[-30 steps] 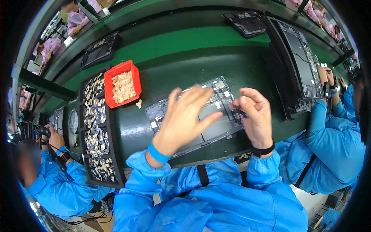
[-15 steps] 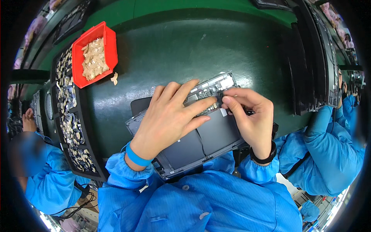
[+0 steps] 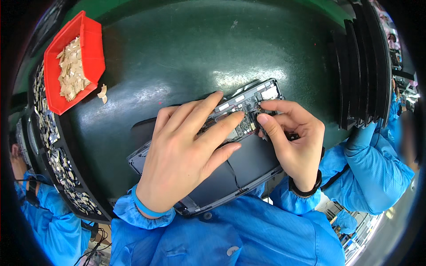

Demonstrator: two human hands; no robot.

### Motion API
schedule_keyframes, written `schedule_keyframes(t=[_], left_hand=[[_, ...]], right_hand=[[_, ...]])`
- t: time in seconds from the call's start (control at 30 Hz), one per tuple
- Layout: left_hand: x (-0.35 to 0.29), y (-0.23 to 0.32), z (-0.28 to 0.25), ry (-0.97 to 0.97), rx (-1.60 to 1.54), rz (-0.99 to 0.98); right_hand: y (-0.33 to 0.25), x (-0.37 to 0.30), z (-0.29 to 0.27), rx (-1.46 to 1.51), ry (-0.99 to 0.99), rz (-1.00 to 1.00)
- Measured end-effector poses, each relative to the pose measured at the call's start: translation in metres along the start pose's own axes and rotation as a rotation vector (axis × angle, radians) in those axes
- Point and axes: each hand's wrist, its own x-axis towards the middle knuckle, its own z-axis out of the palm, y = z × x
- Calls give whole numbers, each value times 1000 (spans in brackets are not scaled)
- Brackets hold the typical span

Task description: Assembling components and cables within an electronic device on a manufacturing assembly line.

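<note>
An opened laptop base [image 3: 253, 159] with a dark grey inside lies tilted against my front, its exposed circuit board [image 3: 242, 128] along the far side. My left hand [image 3: 173, 150] rests over its left part, fingers spread; the index fingertip touches the board. At the board's right part, the thumb and forefinger of my right hand [image 3: 299, 139] pinch close together at a small black part [image 3: 254, 117]. The fingertips partly cover that part, so its kind is unclear. A thin black cable [image 3: 233, 170] runs across the base toward its near edge.
A red bin [image 3: 95, 53] of beige scraps stands at far left, a loose beige scrap [image 3: 103, 94] beside it. A black compartment tray [image 3: 84, 177] holds many small pieces. Black panels [image 3: 355, 75] stand upright at right. Co-workers in blue, one with a sleeve [image 3: 372, 155], sit either side.
The view has shifted, so the red bin and tray appear farther left. Both hands stay at the circuit board, with the right fingers still pinched at the small black part.
</note>
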Motion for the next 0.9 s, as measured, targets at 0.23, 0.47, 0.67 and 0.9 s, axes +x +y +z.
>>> schedule_keyframes(t=[0.23,0.47,0.67,0.9], left_hand=[[-2,-3,-1,5,-22,5],[-1,-2,-1,13,-24,-1],[-1,-1,-1,1,-28,-12],[0,-1,-1,1,-25,-13]], right_hand=[[-3,-1,1,29,12,54],[1,0,-2,12,-18,38],[1,0,1,54,5,45],[1,0,1,85,0,46]])
